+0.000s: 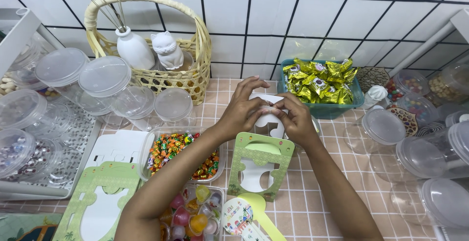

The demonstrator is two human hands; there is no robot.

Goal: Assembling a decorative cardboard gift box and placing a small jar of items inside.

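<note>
Head view looks down on a pink-tiled worktop (312, 192). Both hands meet near its middle, toward the back edge: the left hand (243, 110) and the right hand (294, 118) each have a narrow grip pinched on a small white cardboard box (267, 120). Just in front of it lies a flat green box cutout (259, 165). A teal tub of gold-wrapped sweets (320, 82) stands just behind the hands, and a clear tray of mixed candies (178, 155) lies beneath the left forearm.

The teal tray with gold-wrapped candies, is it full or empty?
Full: the teal tray is heaped with gold-wrapped candies rising above its rim.
</note>
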